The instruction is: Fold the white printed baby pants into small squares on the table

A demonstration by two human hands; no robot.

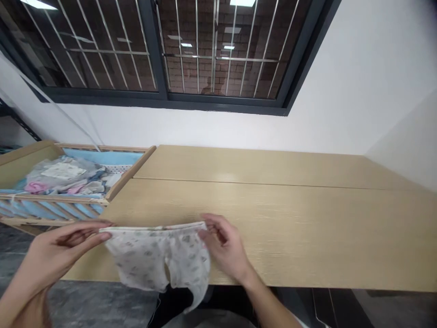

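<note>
Small white baby pants (146, 255) with a faint printed pattern hang between my two hands, the waistband stretched straight across. My left hand (68, 246) pinches the waistband's left corner between thumb and fingers. At the other end, my right hand (223, 246) grips the right corner the same way. The pants are held over the near edge of the wooden table (307, 228), with the leg ends drooping past that edge. A narrow gap shows between the two legs.
Left of the table stands a wooden crib (129, 180) with blue lining, holding a pile of baby clothes (92, 187) and a clear plastic bag (64, 169). Behind the table rises a white wall (205, 127) with a dark-framed, barred window (225, 102).
</note>
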